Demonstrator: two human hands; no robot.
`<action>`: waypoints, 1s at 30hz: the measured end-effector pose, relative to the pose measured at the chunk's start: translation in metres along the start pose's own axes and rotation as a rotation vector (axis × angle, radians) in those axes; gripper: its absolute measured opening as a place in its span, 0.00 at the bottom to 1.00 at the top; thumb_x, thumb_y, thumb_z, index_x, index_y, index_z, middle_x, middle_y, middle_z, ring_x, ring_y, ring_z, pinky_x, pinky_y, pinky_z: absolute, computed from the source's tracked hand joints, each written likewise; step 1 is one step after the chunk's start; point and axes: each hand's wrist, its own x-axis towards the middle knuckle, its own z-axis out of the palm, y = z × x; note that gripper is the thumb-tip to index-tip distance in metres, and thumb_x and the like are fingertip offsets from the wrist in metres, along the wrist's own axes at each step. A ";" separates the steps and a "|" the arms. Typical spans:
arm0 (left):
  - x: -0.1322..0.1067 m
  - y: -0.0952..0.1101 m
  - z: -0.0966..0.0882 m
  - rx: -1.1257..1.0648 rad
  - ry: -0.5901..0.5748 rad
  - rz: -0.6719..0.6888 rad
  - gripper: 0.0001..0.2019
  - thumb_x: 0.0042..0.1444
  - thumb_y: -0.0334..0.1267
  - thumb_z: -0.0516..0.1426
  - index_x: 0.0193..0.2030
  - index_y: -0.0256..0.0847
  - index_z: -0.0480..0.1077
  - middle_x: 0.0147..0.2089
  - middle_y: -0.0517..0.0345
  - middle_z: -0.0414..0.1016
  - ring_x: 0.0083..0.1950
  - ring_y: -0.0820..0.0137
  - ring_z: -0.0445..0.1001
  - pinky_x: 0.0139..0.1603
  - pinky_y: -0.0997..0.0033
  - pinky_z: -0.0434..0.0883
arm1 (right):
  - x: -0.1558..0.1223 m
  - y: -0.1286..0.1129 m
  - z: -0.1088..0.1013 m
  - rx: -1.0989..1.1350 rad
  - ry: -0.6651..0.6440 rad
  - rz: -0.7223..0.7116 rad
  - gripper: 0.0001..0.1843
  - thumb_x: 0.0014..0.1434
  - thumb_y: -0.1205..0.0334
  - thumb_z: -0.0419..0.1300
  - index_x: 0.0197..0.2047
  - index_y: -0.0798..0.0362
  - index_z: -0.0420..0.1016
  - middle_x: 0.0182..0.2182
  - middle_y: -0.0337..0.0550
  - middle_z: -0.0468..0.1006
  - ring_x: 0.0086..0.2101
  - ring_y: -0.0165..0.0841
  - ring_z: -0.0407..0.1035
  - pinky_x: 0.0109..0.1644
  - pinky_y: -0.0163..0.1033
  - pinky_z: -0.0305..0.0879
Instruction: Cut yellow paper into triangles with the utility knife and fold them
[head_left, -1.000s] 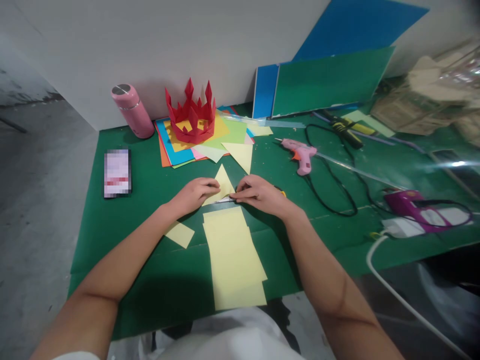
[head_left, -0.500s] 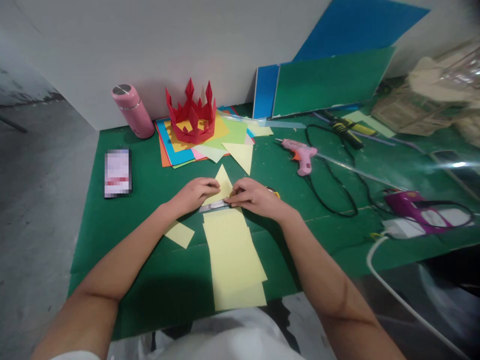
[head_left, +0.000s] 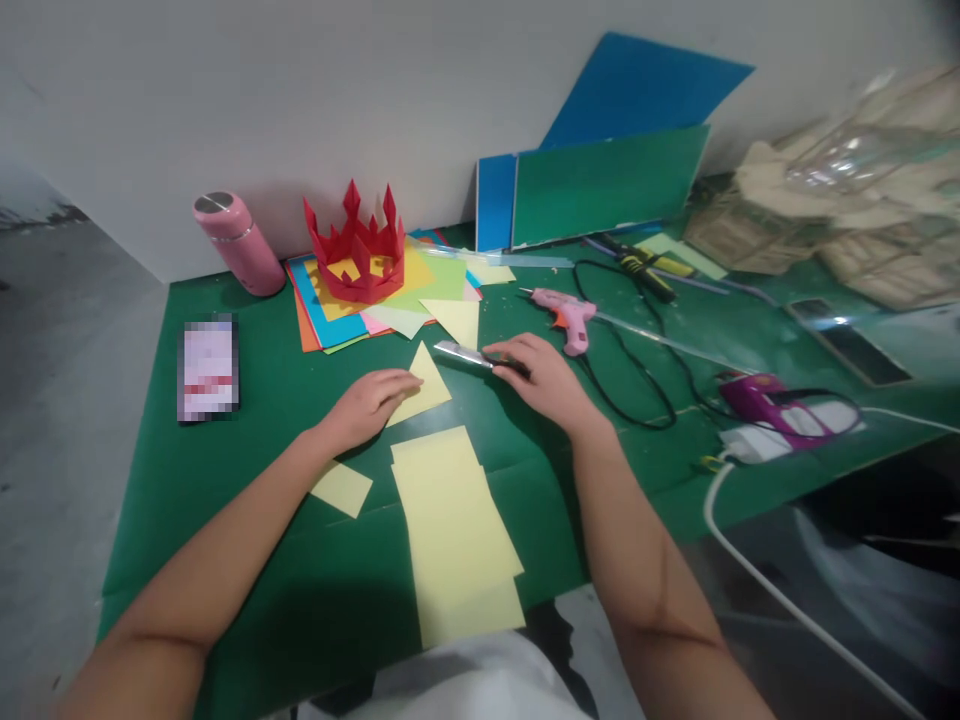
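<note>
A pale-yellow paper triangle [head_left: 424, 388] lies on the green tabletop in front of me. My left hand [head_left: 373, 402] rests over its left side, fingers stretched out flat with the tips on the paper. My right hand [head_left: 541, 380] is closed round the dark handle of a utility knife, just right of the triangle. The silver blade of the utility knife [head_left: 463, 353] points left, past the triangle's tip. Nearer to me is a stack of pale-yellow paper sheets [head_left: 454, 530]. A small yellow paper piece [head_left: 343, 488] lies beside my left wrist.
Behind my hands, a red paper crown [head_left: 361, 262] sits on coloured paper sheets [head_left: 315, 320]. A pink bottle [head_left: 244, 245] and a phone [head_left: 208, 370] stand at left. To the right are a pink glue gun [head_left: 566, 312], its black cable and a purple-white power strip [head_left: 787, 410].
My right hand has moved up and right off the paper and now lifts the utility knife from the triangle's lower edge. My left hand stays on the triangle. The view has shifted slightly.
</note>
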 end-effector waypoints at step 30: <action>-0.005 0.008 -0.001 0.184 -0.047 0.226 0.17 0.64 0.38 0.51 0.59 0.41 0.65 0.57 0.44 0.67 0.58 0.58 0.66 0.58 0.53 0.65 | 0.020 -0.052 0.059 0.016 -0.019 -0.174 0.16 0.63 0.71 0.46 0.47 0.55 0.71 0.42 0.51 0.75 0.44 0.38 0.67 0.48 0.42 0.61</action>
